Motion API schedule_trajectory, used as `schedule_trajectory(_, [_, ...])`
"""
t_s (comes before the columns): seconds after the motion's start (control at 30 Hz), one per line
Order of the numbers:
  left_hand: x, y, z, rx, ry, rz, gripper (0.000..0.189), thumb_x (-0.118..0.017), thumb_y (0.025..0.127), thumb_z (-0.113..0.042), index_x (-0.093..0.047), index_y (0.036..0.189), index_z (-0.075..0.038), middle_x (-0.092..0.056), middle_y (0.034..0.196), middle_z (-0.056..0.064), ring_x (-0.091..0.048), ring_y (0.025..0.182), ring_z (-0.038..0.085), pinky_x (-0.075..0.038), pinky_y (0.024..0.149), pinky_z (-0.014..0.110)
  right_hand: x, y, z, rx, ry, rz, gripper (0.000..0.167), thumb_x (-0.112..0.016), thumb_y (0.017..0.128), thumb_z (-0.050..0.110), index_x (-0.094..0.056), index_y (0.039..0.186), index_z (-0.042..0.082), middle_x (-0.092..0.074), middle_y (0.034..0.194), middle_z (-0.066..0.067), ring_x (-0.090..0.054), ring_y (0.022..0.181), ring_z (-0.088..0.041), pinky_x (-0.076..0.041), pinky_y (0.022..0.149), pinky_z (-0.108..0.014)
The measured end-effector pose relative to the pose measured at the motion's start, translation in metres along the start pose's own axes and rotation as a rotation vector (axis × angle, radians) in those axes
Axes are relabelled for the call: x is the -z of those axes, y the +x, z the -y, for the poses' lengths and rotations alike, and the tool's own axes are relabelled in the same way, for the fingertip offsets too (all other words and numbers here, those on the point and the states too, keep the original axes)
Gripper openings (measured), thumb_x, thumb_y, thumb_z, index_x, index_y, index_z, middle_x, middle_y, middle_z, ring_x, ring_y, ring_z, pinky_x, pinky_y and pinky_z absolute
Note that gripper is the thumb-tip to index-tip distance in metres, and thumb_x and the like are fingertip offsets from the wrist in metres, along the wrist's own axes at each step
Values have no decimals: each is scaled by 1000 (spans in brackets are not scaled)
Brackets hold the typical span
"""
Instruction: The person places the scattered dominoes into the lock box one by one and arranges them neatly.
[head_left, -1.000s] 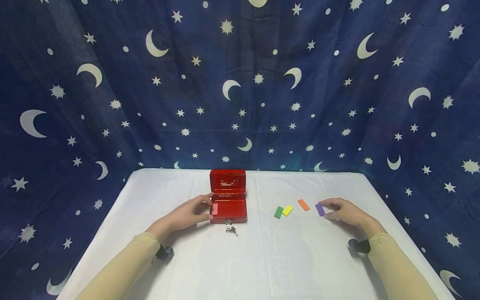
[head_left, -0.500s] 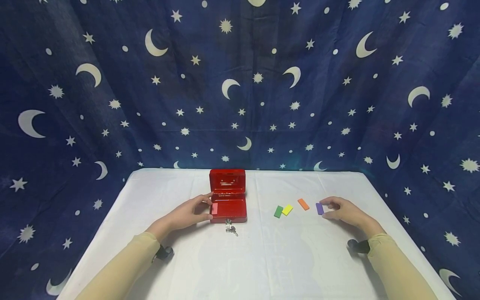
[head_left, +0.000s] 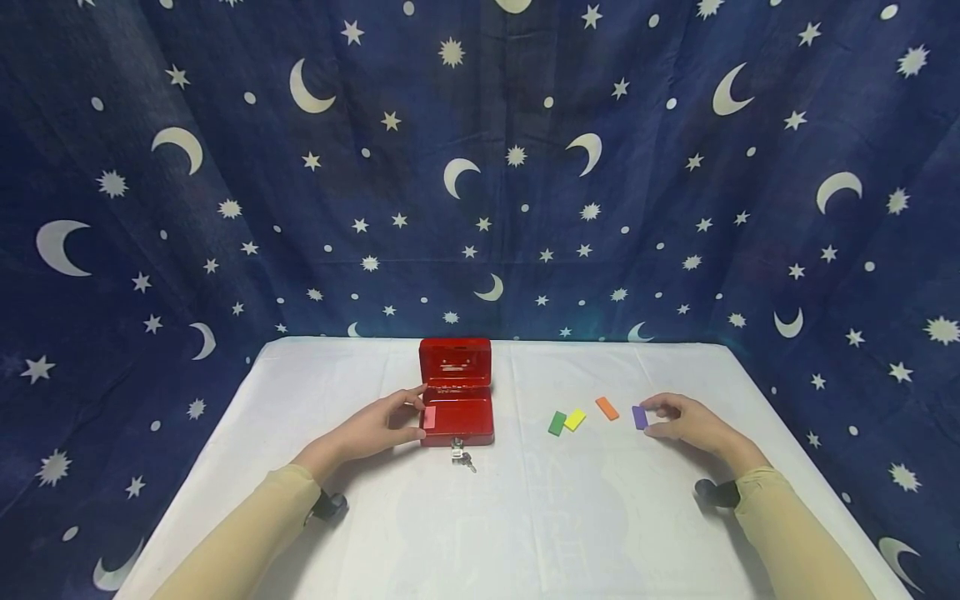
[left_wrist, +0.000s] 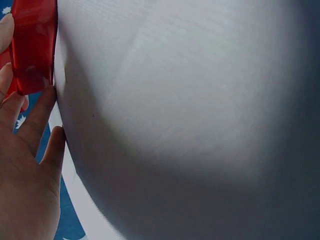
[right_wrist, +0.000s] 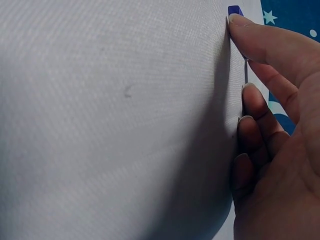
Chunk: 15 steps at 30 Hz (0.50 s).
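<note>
While the thumb and index finger of the right hand (head_left: 690, 423) pinch the purple block (head_left: 640, 417) by its near and far ends, the other fingers bend close to the cloth below, holding nothing. Whether the block rests on the cloth or sits slightly above it, I cannot tell. The left hand (head_left: 372, 429) holds the left side of the red box (head_left: 476, 439), thumb at the front corner and index finger by the rear one.

Inside the box, against its left end and just beside that hand, lies a pink block (head_left: 429, 417). The lid (head_left: 455, 354) stands raised at the back, and small keys (head_left: 468, 462) lie at the front, below the latch.

Between box and right hand, an orange block (head_left: 607, 408) is nearest the purple one; farther left, a yellow block (head_left: 575, 419) and a green block (head_left: 557, 423) lie side by side, slanted. Light sleeves (head_left: 802, 533) cover both forearms. Under everything spreads the white cloth (head_left: 525, 525), and behind it hangs a dark blue curtain (head_left: 405, 275) with pale moons and stars.
</note>
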<state>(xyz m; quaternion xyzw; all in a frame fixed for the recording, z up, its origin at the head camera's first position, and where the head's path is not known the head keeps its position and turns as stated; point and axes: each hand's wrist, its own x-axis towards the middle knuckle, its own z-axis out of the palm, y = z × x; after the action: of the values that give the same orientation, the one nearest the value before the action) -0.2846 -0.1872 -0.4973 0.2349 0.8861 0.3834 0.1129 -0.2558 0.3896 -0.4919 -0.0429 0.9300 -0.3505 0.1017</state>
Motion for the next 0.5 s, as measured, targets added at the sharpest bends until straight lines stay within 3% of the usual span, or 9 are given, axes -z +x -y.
schedule_trajectory(0.5, [1, -2, -3, 12, 13, 6, 46, -78, 88, -49, -57, 123, -28, -34, 163, -13, -31, 151, 21, -27, 119, 59, -1, -2, 4, 12, 12, -13, 58, -84, 85, 34, -64, 131, 5, -59, 132, -22, -50, 126, -44, -38, 107, -66])
